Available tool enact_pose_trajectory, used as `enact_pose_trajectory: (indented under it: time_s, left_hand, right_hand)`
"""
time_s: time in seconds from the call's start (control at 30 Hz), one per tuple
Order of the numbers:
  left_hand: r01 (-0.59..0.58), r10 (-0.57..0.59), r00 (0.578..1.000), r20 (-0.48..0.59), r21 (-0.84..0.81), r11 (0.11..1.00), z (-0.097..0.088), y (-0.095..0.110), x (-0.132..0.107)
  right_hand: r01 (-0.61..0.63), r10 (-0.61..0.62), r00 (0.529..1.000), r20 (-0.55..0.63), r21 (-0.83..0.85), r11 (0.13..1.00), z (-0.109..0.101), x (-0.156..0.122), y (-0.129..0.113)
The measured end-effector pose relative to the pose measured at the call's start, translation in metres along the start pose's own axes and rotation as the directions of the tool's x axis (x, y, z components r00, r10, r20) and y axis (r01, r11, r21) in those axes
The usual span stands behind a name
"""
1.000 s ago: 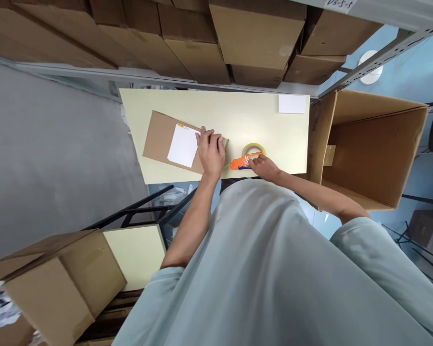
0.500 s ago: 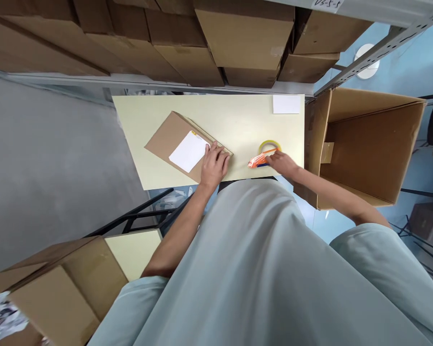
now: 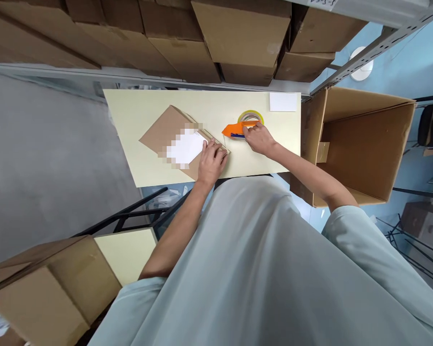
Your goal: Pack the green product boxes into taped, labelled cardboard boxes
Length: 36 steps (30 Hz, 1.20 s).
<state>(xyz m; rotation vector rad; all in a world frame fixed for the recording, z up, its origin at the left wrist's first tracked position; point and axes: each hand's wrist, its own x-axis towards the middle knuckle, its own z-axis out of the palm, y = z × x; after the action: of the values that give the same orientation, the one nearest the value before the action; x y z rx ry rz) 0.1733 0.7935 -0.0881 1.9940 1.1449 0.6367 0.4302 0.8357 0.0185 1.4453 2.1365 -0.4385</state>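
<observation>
A flat brown cardboard box (image 3: 160, 129) with a white label (image 3: 187, 146) lies at a slant on the cream table (image 3: 126, 108). My left hand (image 3: 211, 163) holds it at the right end, its bent fingers over the edge. To the right of the box, my right hand (image 3: 258, 138) grips an orange tape dispenser (image 3: 233, 129), its fingers wrapped round the handle. A yellowish roll of tape (image 3: 250, 115) sits on the dispenser. The dispenser's nose points left, close to the box's edge. A thin line shows between nose and box; whether it is tape I cannot tell.
A white paper (image 3: 282, 102) lies at the table's back right corner. Right of the table stands a large open carton (image 3: 361, 154). Boxes (image 3: 243, 33) fill the shelf behind. Another open carton (image 3: 70, 283) is at lower left, near black metal legs (image 3: 130, 214).
My right hand has moved left and away from my body with the tape dispenser, nearer to the box. My left hand stays on the box's end.
</observation>
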Motion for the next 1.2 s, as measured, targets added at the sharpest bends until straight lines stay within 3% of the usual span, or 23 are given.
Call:
enact_pose_trajectory:
  time_s: [0.23, 0.37, 0.43, 0.53, 0.6, 0.67, 0.77, 0.9, 0.97, 1.1, 1.2]
  left_hand:
    - [0.006, -0.006, 1.0, -0.004, -0.001, 1.0, 0.004, 0.001, 0.002]
    - [0.0, 0.0, 1.0, 0.003, 0.025, 1.0, 0.005, 0.003, 0.003]
    - [-0.01, 0.01, 1.0, 0.013, 0.038, 0.999, 0.001, 0.007, 0.002]
    - [-0.049, 0.05, 0.999, -0.023, 0.044, 0.998, -0.01, 0.021, 0.004]
    - [-0.05, 0.054, 0.989, -0.14, 0.036, 0.998, -0.02, 0.034, 0.015]
    - [-0.068, 0.075, 0.96, -0.27, 0.034, 0.997, -0.035, 0.05, 0.042]
    - [-0.156, 0.182, 0.894, -0.409, 0.096, 0.983, -0.075, 0.08, 0.107]
    - [-0.197, 0.268, 0.829, -0.491, 0.192, 0.961, -0.138, 0.118, 0.199]
    - [-0.19, 0.278, 0.811, -0.514, 0.218, 0.957, -0.159, 0.125, 0.235]
    - [-0.151, 0.251, 0.819, -0.516, 0.228, 0.962, -0.175, 0.124, 0.278]
    - [-0.151, 0.229, 0.829, -0.51, 0.19, 0.97, -0.177, 0.127, 0.284]
  right_hand:
    - [-0.023, 0.021, 0.999, 0.043, 0.051, 0.998, -0.003, 0.005, -0.03]
    - [-0.186, 0.187, 0.982, 0.008, 0.102, 0.977, -0.017, 0.016, -0.034]
    - [-0.24, 0.245, 0.969, -0.032, 0.114, 0.964, -0.033, 0.016, -0.027]
    - [-0.21, 0.225, 0.966, -0.129, 0.116, 0.971, -0.069, 0.003, -0.014]
    - [-0.192, 0.212, 0.959, -0.186, 0.117, 0.974, -0.098, -0.007, -0.006]
    - [-0.195, 0.219, 0.946, -0.238, 0.119, 0.974, -0.128, -0.012, 0.001]
    - [-0.187, 0.225, 0.913, -0.34, 0.14, 0.972, -0.18, -0.005, 0.01]
    - [-0.102, 0.176, 0.851, -0.495, 0.172, 0.98, -0.256, 0.02, 0.02]
    - [-0.073, 0.16, 0.836, -0.525, 0.183, 0.98, -0.29, 0.035, 0.026]
    - [-0.09, 0.172, 0.851, -0.496, 0.185, 0.979, -0.339, 0.061, 0.038]
    - [-0.121, 0.2, 0.863, -0.464, 0.195, 0.973, -0.356, 0.079, 0.042]
